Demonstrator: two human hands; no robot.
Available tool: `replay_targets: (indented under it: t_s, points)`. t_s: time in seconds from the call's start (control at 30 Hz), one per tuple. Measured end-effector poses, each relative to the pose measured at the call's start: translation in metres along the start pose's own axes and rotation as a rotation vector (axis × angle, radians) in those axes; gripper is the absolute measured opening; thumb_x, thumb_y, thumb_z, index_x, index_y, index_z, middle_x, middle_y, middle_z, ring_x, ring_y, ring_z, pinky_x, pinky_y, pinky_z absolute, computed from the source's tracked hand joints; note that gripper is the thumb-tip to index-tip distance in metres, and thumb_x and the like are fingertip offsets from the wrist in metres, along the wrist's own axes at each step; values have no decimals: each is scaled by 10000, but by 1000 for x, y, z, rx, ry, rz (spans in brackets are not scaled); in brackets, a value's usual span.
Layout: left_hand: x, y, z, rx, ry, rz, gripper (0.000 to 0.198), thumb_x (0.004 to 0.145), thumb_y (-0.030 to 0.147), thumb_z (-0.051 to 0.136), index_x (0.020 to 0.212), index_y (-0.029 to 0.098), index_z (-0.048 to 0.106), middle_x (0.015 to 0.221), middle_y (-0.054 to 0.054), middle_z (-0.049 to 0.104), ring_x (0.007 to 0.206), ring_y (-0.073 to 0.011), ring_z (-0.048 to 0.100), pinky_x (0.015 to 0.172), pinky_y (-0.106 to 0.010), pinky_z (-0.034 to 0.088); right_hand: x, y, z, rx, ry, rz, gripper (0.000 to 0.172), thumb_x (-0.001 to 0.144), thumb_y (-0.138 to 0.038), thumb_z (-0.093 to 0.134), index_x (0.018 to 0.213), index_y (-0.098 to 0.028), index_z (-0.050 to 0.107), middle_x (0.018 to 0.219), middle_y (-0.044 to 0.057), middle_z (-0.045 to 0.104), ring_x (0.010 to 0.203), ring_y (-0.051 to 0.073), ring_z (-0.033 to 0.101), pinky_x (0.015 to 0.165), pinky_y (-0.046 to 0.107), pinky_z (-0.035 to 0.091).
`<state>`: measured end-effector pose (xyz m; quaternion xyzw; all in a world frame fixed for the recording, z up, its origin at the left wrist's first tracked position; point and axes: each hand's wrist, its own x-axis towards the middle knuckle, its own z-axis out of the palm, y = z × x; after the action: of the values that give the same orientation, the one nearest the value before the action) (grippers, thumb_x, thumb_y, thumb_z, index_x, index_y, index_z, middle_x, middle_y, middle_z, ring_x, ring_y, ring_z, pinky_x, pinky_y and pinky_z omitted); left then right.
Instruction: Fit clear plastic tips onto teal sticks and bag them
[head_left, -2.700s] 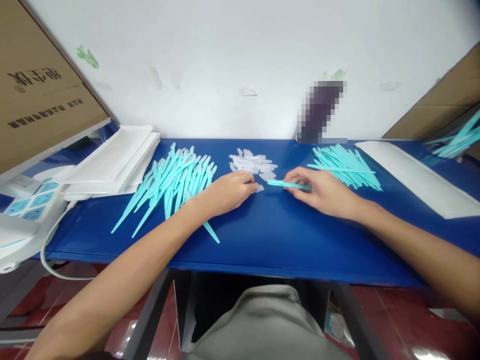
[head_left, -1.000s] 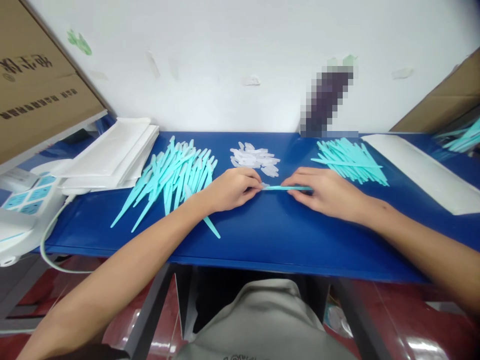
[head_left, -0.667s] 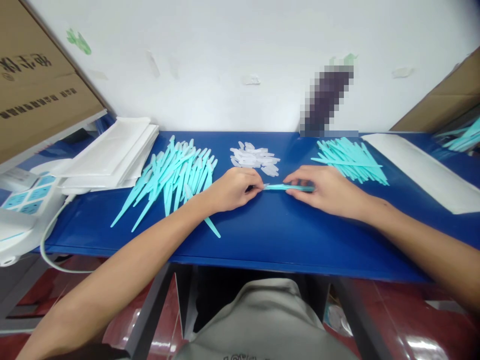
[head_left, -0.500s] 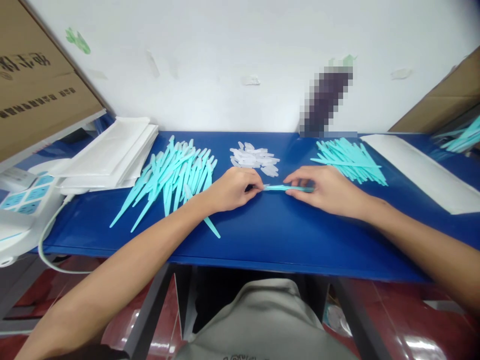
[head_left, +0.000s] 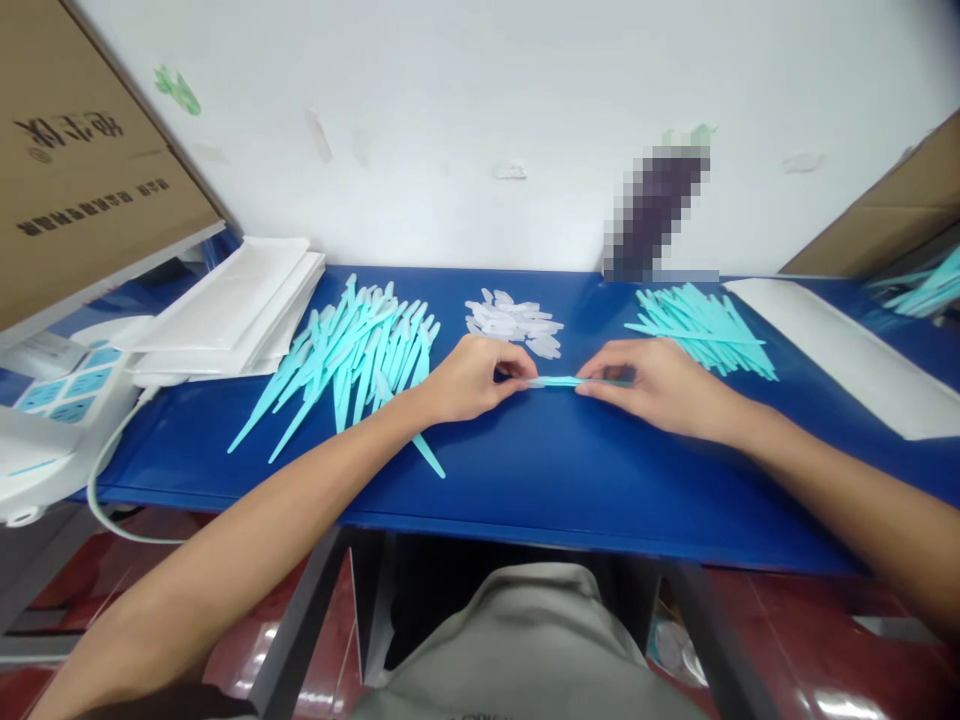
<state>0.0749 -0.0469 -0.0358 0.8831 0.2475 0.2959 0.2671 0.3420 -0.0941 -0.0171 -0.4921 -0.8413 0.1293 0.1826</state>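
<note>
Between my two hands a slim teal eyebrow razor [head_left: 559, 381] lies level, just above the blue table. My left hand [head_left: 484, 378] is closed in a pinch on a translucent cap [head_left: 535, 382] at the razor's left end. With thumb and fingertips, my right hand [head_left: 637, 380] grips the teal handle. Beyond the hands sits a small heap of loose translucent caps [head_left: 514, 320]. To the left is a pile of teal razors with caps on their ends [head_left: 367, 345], partly behind my left forearm. Another pile of teal razors [head_left: 701, 328] lies behind my right hand.
White packets [head_left: 225, 310] are stacked at the left, beside a power strip [head_left: 67, 400] with a cable. A flat white sheet [head_left: 847, 360] lies at the right. Cardboard boxes [head_left: 90, 170] stand at both sides, and a white wall [head_left: 420, 130] rises behind the blue table [head_left: 525, 480].
My right hand's fingers have closed from a looser hold into a pinch on the razor handle. The left hand keeps its pinch. The whole view has shifted slightly.
</note>
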Motion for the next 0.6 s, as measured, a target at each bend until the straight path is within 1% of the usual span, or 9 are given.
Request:
replay_targets:
  t_s: [0.1,0.17,0.27,0.4,0.5,0.6]
  points:
    - [1,-1,1,-38,-12,-25,110,874,91,691,917,161,764,896,-23,791,805,-137,737,776,-244,586,-2,1,0,-137,1,-68,325,1004,-425,542,1025,-221,795,986,69,767,835,226,703,722,343,509]
    - [1,-1,1,-22,-18,-21,122,885,86,673,924,161,761,890,-18,790,798,-134,735,771,-241,579,-3,1,0,-251,16,-104,375,1043,-412,468,1084,-220,788,1041,80,758,890,243,707,712,346,498]
    - [0,-1,2,66,-18,32,153,900,69,637,929,159,757,896,-21,790,792,-137,728,754,-244,559,-4,3,2,-359,31,-153,421,1073,-404,401,1116,-222,778,1024,79,744,887,238,704,647,326,468]
    - [-1,2,3,183,-25,122,187,923,64,581,942,152,746,936,-40,789,825,-162,726,766,-273,552,-3,6,2,-403,31,-213,435,1085,-400,380,1118,-210,770,976,72,731,839,219,699,593,307,433]
    - [-2,2,4,181,-26,129,228,929,69,565,1058,148,735,1001,-62,790,872,-173,736,811,-291,575,-3,8,1,-412,36,-238,438,1086,-397,377,1107,-206,770,939,68,721,806,213,691,572,303,417]
    - [-2,1,6,85,-4,70,307,912,60,589,1184,146,704,1018,-70,790,890,-158,748,841,-279,601,-2,10,0,-406,38,-241,435,1085,-395,379,1105,-209,771,912,70,714,782,206,681,569,299,410]
